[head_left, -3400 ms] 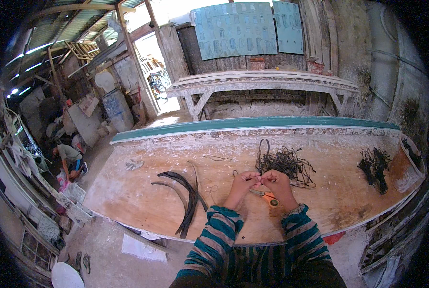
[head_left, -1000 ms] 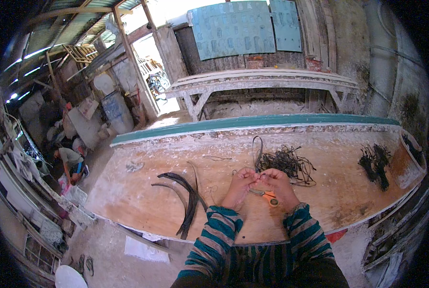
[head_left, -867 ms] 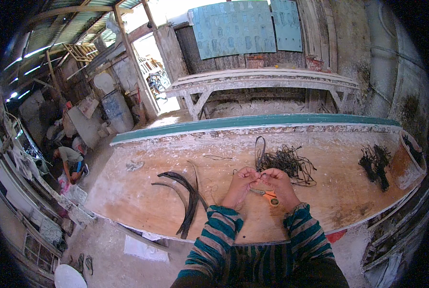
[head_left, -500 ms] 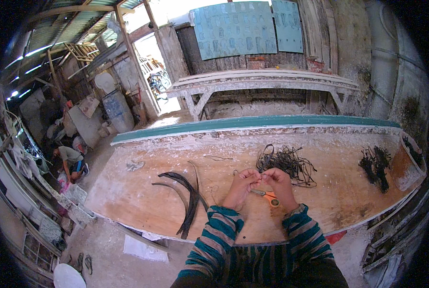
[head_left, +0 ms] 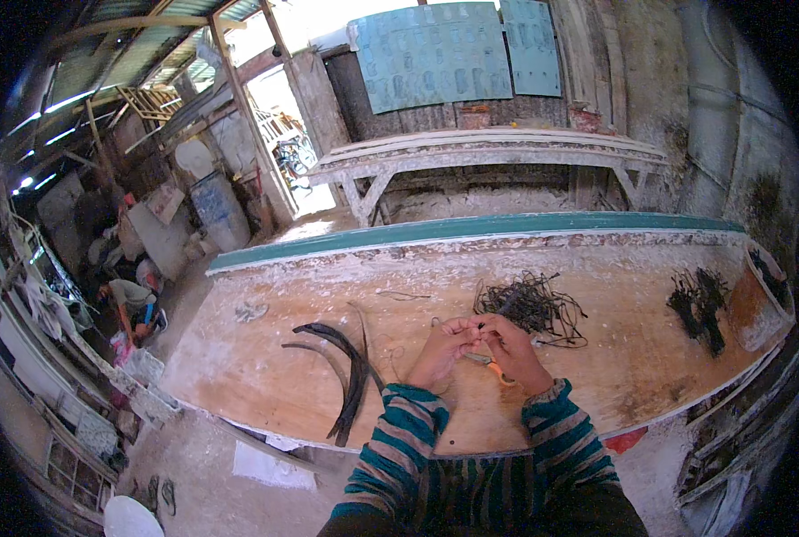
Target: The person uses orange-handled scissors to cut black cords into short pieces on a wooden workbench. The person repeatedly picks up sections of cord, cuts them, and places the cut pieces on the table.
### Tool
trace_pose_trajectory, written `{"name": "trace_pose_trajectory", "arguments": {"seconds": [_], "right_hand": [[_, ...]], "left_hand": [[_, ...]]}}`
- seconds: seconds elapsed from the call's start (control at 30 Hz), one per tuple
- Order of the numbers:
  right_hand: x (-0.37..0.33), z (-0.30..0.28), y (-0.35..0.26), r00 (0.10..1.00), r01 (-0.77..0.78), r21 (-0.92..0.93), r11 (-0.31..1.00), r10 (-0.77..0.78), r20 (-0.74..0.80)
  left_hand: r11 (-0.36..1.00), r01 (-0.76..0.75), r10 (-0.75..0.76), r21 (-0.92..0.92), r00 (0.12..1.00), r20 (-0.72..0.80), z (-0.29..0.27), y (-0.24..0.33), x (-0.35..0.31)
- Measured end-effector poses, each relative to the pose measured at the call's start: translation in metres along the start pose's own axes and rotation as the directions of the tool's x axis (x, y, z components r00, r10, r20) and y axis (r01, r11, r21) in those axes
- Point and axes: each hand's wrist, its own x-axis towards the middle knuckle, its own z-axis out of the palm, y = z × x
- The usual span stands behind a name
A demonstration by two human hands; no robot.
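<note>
My left hand [head_left: 449,345] and my right hand [head_left: 513,349] meet over the middle of the wooden table [head_left: 265,367], fingertips pinched together. Between them shows a small black strip [head_left: 481,326], its ends mostly hidden by the fingers. Under my right hand lies a pair of orange-handled scissors [head_left: 501,373], partly covered. Just beyond my hands is a tangled heap of thin black loops [head_left: 543,309]. Left of my left hand rests a bunch of long, curved black strips [head_left: 357,380].
Dark knotted bundles [head_left: 699,309] lie at the table's right, beside a tilted container [head_left: 757,309]. A green-edged board [head_left: 471,231] borders the far side. Behind stands a long whitish bench [head_left: 498,154]. A person [head_left: 131,304] crouches at far left near a blue drum [head_left: 219,210].
My hands stay together, with the right fingers turned further over the left. More of the black strip shows between the fingertips, and the right hand covers more of the scissors.
</note>
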Motion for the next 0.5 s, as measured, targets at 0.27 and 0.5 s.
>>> {"name": "trace_pose_trajectory", "arguments": {"seconds": [0.27,0.5], "right_hand": [[0.0,-0.002,0.004,0.999,0.001,-0.097,0.995,-0.006,-0.051],[-0.001,0.0,0.0,0.994,-0.088,-0.141,0.986,0.078,-0.077]], "left_hand": [[0.999,-0.046,0.046,0.013,0.998,-0.03,-0.001,-0.002,0.001],[0.976,-0.083,0.119,0.201,0.977,-0.176,0.009,-0.004,0.001]]}}
